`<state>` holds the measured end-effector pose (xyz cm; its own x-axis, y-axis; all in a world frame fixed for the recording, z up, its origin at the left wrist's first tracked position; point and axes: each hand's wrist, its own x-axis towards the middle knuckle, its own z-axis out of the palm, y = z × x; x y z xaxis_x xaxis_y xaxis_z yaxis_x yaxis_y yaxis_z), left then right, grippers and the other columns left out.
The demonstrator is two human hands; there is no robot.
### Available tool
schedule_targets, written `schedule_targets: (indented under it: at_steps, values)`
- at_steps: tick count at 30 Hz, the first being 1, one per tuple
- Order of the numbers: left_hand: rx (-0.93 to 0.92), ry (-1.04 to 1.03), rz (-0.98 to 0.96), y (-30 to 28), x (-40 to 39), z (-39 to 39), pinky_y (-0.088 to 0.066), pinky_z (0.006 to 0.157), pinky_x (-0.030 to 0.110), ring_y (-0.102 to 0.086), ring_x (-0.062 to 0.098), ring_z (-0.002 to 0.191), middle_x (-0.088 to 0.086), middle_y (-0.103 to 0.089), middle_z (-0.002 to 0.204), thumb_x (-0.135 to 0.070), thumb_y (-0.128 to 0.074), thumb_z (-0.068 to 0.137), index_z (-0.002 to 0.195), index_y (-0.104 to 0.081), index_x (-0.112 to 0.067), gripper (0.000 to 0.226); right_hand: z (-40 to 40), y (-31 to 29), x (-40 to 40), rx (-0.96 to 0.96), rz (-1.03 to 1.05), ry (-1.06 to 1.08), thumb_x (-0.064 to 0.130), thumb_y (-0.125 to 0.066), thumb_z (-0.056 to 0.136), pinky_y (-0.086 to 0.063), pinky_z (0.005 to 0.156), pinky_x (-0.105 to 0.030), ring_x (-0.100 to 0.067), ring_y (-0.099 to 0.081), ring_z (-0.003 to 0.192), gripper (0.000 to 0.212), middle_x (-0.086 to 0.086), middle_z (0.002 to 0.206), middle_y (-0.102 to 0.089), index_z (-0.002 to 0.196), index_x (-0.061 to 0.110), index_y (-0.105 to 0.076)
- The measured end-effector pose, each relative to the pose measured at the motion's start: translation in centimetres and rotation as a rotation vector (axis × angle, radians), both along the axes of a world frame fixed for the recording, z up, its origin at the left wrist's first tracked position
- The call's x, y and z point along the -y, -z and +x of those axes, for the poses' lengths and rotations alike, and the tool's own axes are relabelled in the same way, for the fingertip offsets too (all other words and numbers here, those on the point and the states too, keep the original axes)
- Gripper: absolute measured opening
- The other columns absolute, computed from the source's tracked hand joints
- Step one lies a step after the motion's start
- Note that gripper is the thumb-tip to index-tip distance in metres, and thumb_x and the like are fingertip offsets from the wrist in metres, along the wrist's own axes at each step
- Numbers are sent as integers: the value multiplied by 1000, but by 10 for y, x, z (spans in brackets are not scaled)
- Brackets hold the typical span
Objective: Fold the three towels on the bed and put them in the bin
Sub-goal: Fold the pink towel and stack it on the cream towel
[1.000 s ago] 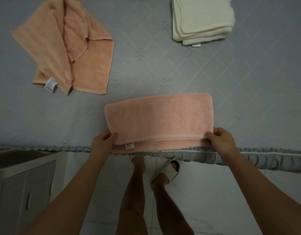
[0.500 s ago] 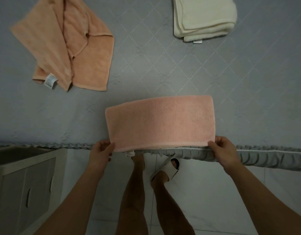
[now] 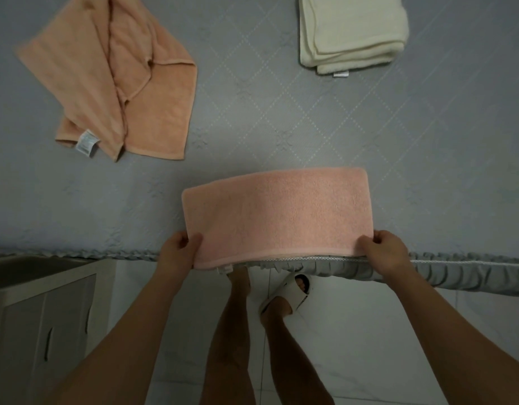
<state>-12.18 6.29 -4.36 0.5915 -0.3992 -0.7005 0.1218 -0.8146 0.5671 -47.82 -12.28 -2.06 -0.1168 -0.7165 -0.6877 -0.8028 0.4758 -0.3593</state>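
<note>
I pinch the near corners of the pink towel (image 3: 277,214) at the bed's (image 3: 427,156) edge, left hand (image 3: 179,252) and right hand (image 3: 383,252) closed on them, keeping the layers square for the next fold

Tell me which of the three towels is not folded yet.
The orange towel, lying crumpled at the far left; the cream towel and pink towel are folded.

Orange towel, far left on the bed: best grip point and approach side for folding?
Likely the two near corners of the orange towel, reached from the bed edge. It lies crumpled, one flap doubled over the middle, and its near hem with the white tag lies flat and exposed; lifting there should let the flap fall open.
</note>
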Motion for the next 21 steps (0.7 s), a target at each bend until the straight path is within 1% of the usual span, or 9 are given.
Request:
schedule_targets:
  at_steps: [3,6,9,10,12,14,17,18,21]
  values:
    - [-63,81,105,3,-4,-1,-47,61,32,-57,23,72,14,-65,92,-26,-61,92,100,-63,-7,20,-2,-1,3,-18,54,-35,19,-57,90,-45,76,-37,-26,-57,88,33,-8,99,-63,119,4,-63]
    - [-13,37,54,0,14,5,-47,58,30,-58,16,69,7,-66,88,-28,-66,87,99,-63,-11,21,5,-4,16,-8,8,-40,20,-61,87,-45,73,-34,-23,-59,86,34,-6,100,-64,119,8,-61]
    - [84,45,-4,-5,43,23,-37,51,24,-49,8,60,-7,-55,66,-43,-67,84,75,-59,-20,27,24,-7,40,40,-78,42,28,-62,85,-45,72,-31,-18,-58,87,36,0,100,-61,118,14,-57]
    - [107,58,-15,-5,52,30,-34,51,24,-43,9,58,-5,-49,62,-46,-66,84,68,-54,-20,33,31,-7,48,59,-90,63,33,-62,85,-46,76,-34,-20,-58,92,40,1,104,-60,121,16,-56]
    - [92,52,-19,-3,68,43,-32,56,29,-39,13,61,-2,-44,63,-50,-63,83,65,-48,-18,39,46,-4,64,91,-93,94,42,-61,85,-45,81,-36,-21,-56,99,49,2,109,-57,127,18,-54]
    - [33,58,-39,-2,79,51,-34,59,31,-41,14,65,-2,-45,67,-49,-63,82,66,-49,-20,35,57,0,79,112,-82,140,46,-59,85,-46,84,-38,-23,-56,100,54,0,112,-58,129,16,-56]
    - [-32,99,-106,-2,87,59,-39,62,25,-53,8,74,-9,-58,79,-45,-63,85,82,-60,-26,20,66,4,96,128,-30,194,41,-62,88,-49,87,-39,-24,-59,95,43,-7,112,-62,120,13,-63]
    - [-26,98,-129,-4,90,62,-41,62,20,-56,3,74,-11,-60,82,-47,-63,85,86,-61,-27,20,67,4,100,139,-8,216,37,-63,89,-48,87,-38,-25,-59,96,42,-8,113,-62,122,11,-63]
    - [98,100,-164,-11,110,71,-40,51,8,-57,-11,66,-14,-61,80,-46,-61,88,87,-60,-28,18,72,-2,117,157,-16,242,31,-66,90,-45,82,-33,-24,-59,96,38,-5,109,-62,121,9,-64]
